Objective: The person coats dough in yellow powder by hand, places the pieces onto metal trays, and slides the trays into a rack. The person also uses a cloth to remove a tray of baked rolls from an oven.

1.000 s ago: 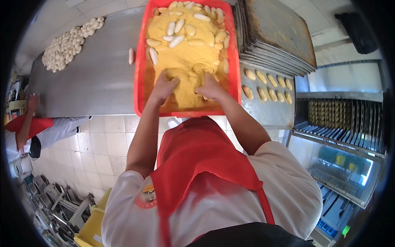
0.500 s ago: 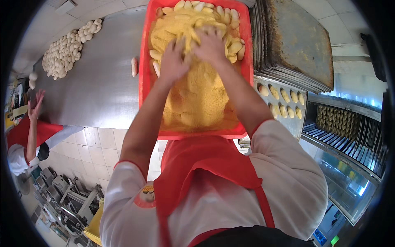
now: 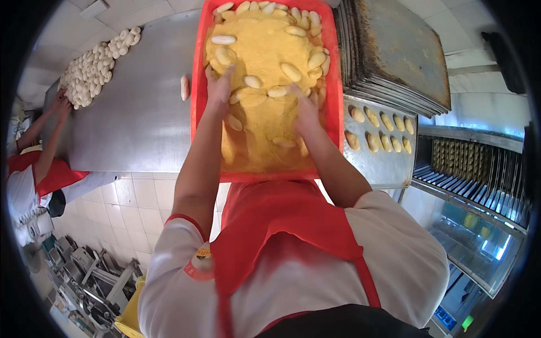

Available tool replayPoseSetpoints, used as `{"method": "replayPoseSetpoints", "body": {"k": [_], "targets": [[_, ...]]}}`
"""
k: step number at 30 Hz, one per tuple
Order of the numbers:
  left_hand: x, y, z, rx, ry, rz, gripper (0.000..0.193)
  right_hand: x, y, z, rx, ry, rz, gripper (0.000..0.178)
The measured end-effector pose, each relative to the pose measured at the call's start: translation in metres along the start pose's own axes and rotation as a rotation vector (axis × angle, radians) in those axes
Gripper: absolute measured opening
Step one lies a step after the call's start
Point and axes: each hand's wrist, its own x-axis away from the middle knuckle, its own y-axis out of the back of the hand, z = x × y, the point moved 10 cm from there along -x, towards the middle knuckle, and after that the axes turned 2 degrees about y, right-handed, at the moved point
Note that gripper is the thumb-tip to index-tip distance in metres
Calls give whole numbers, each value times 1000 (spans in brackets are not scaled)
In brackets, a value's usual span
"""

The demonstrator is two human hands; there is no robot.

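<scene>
A red plastic tub (image 3: 198,107) holds a bed of yellow meal (image 3: 259,146) with many pale oval dough pieces (image 3: 291,71) on and in it, most of them dusted yellow. My left hand (image 3: 218,90) is at the tub's left side, fingers apart, beside a dough piece. On the right side my right hand (image 3: 306,112) reaches into the tub, a finger pointing up near a dough piece; it is slightly blurred and part of it is hard to make out. Neither hand shows anything held.
Left of the tub, a steel table (image 3: 141,101) bears a lone dough piece (image 3: 184,88) and a dough pile (image 3: 90,73), where a co-worker's hands (image 3: 61,104) work. Stacked baking trays (image 3: 394,50) stand at right, above a tray (image 3: 383,166) with rows of coated pieces.
My hands have drawn back toward me and moved apart, out of the heaped meal. The meal lies flatter, with dough pieces scattered on top. The co-worker's hands have moved to the dough pile.
</scene>
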Motion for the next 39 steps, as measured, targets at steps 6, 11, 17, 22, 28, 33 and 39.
{"method": "replayPoseSetpoints", "body": {"k": [6,11,17,22,28,33,39], "targets": [[74,-73,-21,-175,-61,440,77,44,-68,47,-128,36,404,79],[111,4,-66,-270,-380,197,45,62,-4,74,338,217,300,68],[4,146,-40,-412,-287,-280,35,44,38,-21,118,-173,145,65],[-55,161,-25,-1288,-472,-309,31,58,-7,45,114,-56,366,65],[-25,169,-69,-49,-269,-414,36,52,65,-24,8,-411,146,44],[30,19,-71,-293,-269,169,44,21,-25,-25,-332,-378,279,49],[59,-13,17,-131,351,306,44,16,-51,82,331,237,345,72]]}}
